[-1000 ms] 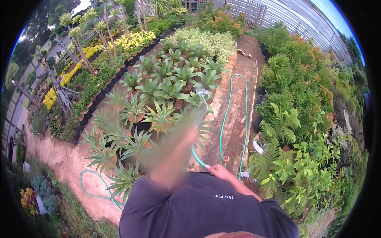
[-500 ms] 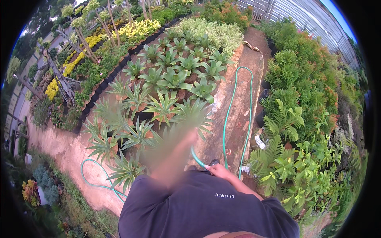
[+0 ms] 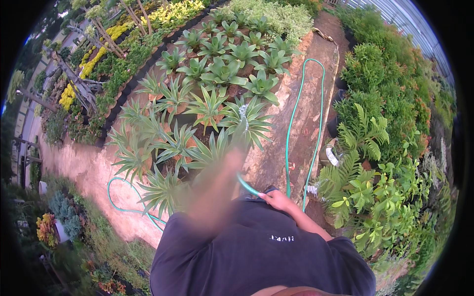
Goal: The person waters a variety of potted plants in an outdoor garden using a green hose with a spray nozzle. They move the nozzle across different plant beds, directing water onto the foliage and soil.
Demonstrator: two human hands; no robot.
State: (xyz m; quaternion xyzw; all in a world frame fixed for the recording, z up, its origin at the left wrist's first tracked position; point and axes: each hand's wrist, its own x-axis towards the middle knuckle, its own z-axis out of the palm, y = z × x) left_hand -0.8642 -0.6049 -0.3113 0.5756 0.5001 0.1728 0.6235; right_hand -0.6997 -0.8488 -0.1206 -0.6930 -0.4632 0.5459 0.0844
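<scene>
A green garden hose (image 3: 248, 188) runs up from my right hand (image 3: 277, 200), whose fingers are closed around it at my waist. Its upper part goes into my left hand (image 3: 232, 162), held out in front of me and badly blurred. Beyond that hand a whitish splash of water (image 3: 243, 111) shows over a spiky variegated plant (image 3: 249, 123). The separate fingers of the left hand cannot be made out. More potted spiky plants (image 3: 174, 144) stand close to the left forearm, and broad-leaved green rosettes (image 3: 223, 73) grow behind them.
A long loop of the hose (image 3: 288, 143) lies on the dirt path at the right, and another loop (image 3: 109, 195) at the left. Dense shrubs (image 3: 380, 89) and a fern (image 3: 345, 172) line the right side. A dark-edged bed (image 3: 118, 93) borders the left.
The plants and path sit higher and slightly to the right in the view. Water now shows over the spiky plant ahead of my left hand. My right hand keeps its hold on the hose.
</scene>
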